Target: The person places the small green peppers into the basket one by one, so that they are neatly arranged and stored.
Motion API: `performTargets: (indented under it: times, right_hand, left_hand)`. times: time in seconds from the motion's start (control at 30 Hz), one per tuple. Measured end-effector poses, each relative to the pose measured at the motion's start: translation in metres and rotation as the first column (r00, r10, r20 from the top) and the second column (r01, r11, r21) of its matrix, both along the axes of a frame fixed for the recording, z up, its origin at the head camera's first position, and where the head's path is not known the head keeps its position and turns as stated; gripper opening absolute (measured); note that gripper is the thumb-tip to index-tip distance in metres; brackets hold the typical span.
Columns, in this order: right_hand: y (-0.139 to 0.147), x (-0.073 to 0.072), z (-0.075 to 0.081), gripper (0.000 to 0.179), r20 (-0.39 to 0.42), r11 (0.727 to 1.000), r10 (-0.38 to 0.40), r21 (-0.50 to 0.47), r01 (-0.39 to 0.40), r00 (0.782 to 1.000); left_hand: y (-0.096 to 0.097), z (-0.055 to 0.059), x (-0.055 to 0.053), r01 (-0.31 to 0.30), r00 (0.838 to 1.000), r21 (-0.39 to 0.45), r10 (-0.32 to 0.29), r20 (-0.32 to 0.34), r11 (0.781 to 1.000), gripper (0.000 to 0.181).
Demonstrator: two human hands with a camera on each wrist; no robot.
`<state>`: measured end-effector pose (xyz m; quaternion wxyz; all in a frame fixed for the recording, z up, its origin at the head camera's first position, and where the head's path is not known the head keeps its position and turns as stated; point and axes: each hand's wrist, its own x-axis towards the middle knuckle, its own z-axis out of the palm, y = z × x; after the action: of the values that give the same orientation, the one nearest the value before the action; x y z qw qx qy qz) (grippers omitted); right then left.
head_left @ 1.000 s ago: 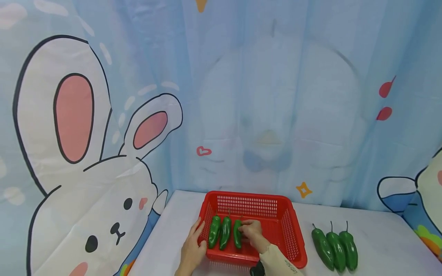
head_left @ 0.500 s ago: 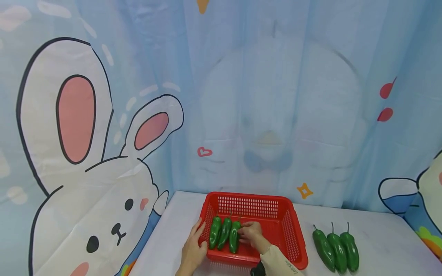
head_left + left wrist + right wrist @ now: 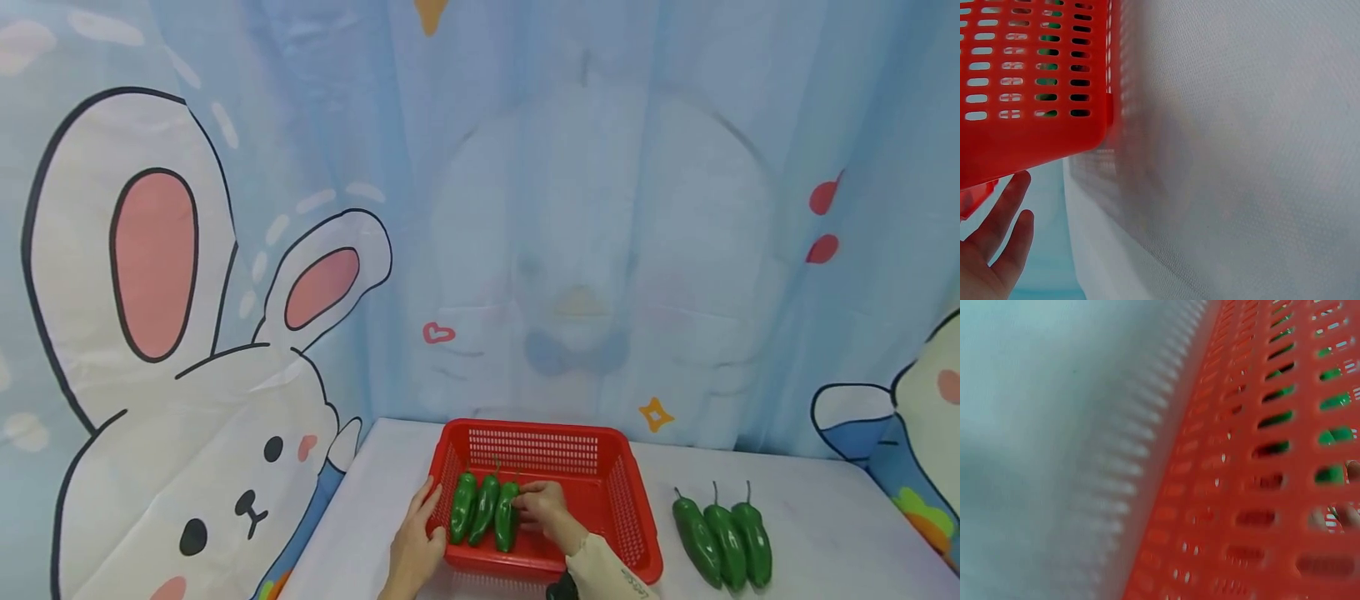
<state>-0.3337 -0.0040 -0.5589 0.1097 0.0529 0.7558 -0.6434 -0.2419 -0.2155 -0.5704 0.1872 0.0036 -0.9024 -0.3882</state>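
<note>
Rightmost pepper (image 3: 506, 522) in red basket (image 3: 540, 427) shifted left | hands (image 3: 413, 542) (image 3: 549, 508) touch both

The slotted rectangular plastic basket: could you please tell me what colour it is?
The slotted rectangular plastic basket is red, seen best in the head view.

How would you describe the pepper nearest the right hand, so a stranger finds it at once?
Find the red basket on the white table. Three green peppers lie in its left half. Yours is the rightmost pepper, with the right hand at its right edge.
</note>
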Motion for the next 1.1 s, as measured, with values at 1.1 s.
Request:
performTargets:
  times: [1.1]
  right_hand:
    - [0.050, 0.021, 0.042, 0.037, -0.076, 0.996, 0.047, -0.074, -0.052, 0.996]
  left_hand:
    - [0.000, 0.000, 0.003, 0.002, 1.000, -0.002, -0.002, -0.003, 1.000, 0.064]
